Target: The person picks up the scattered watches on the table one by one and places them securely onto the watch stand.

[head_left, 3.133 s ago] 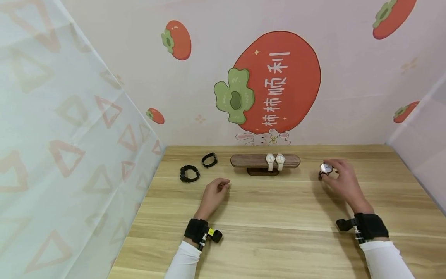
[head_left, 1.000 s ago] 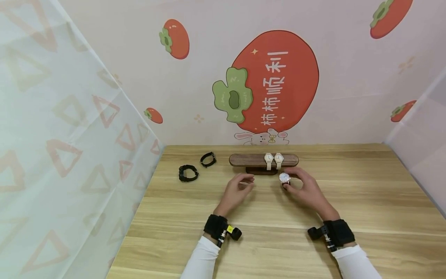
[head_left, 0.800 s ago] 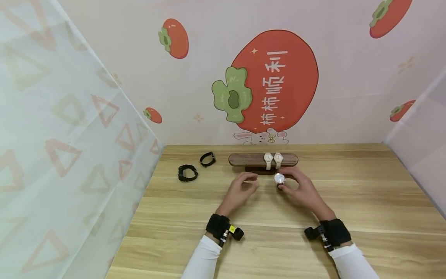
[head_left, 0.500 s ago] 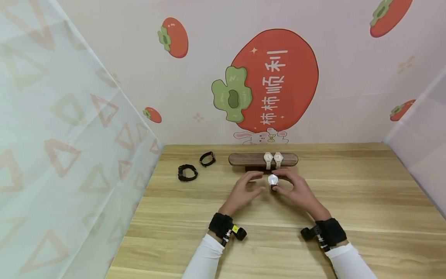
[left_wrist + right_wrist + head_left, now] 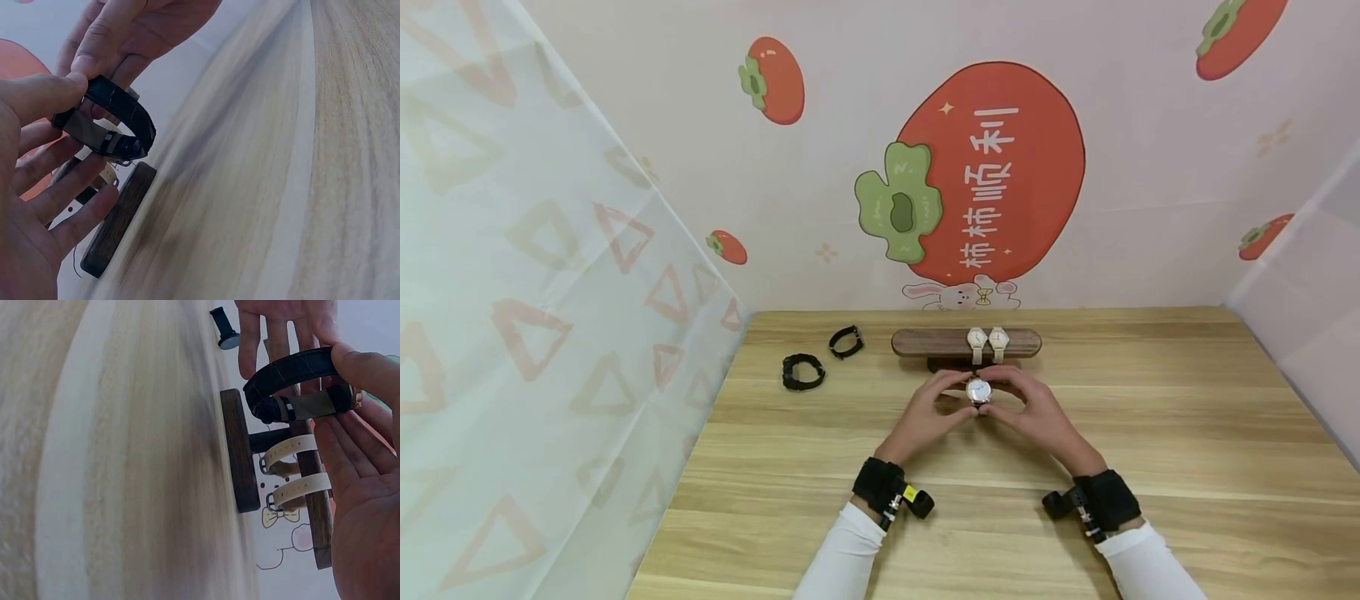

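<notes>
We note: left hand [image 5: 922, 417] and right hand [image 5: 1037, 412] both pinch one round, white-dialled, black-strapped watch [image 5: 978, 391].

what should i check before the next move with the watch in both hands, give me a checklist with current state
1. Right hand pinching the held watch: ok.
2. Left hand pinching it too: ok.
3. Dial facing up towards the head camera: ok.
4. Bare room on the stand left of the two cream watches: ok.
5. Held watch seated on the stand: not ok, it is in the hands.
6. Stand steady under load: cannot tell.
</notes>
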A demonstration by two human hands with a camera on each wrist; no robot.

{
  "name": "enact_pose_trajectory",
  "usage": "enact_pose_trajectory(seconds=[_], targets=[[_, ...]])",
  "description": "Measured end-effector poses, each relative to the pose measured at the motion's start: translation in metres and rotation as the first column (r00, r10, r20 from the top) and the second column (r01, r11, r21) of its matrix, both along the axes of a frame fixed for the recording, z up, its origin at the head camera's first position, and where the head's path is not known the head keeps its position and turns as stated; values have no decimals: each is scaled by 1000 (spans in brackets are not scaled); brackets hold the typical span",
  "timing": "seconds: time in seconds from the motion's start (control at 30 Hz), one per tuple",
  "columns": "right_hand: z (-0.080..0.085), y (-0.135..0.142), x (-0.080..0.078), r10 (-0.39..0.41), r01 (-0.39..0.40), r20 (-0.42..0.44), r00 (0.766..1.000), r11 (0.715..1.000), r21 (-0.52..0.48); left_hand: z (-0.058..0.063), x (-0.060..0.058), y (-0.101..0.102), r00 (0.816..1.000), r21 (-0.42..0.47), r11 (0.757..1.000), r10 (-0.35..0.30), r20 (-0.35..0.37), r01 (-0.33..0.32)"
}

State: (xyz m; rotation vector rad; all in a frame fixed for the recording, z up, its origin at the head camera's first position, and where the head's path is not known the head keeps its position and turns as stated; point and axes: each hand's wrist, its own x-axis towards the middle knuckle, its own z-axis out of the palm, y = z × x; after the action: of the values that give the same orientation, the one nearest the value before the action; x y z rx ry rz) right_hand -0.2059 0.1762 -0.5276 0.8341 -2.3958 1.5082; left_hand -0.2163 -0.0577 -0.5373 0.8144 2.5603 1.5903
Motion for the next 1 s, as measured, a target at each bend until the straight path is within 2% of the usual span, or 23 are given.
enact_pose_trajectory(seconds=[0.13, 0.33, 0.43, 0.73, 1.0], targets=[[2, 0, 2, -10, 9, 21, 1000, 1000, 20, 0, 0, 0, 1000, 6, 1000, 5, -3, -5], [2, 1, 2, -39, 39, -1, 999, 996, 74, -1, 1, 0, 1000, 15, 1000, 4, -17, -4], [2, 2, 2, -35, 36, -10, 999, 995, 88, 0, 1, 0, 1000, 28, 1000, -5, -19, 5], [5, 4, 2, -23, 18, 41, 999, 993, 118, -1, 0, 0, 999, 52, 998, -40, 1, 40], [5, 4, 1, -29, 24, 35, 999, 990, 140, 1, 1, 1, 998, 63, 996, -58, 4, 58]])
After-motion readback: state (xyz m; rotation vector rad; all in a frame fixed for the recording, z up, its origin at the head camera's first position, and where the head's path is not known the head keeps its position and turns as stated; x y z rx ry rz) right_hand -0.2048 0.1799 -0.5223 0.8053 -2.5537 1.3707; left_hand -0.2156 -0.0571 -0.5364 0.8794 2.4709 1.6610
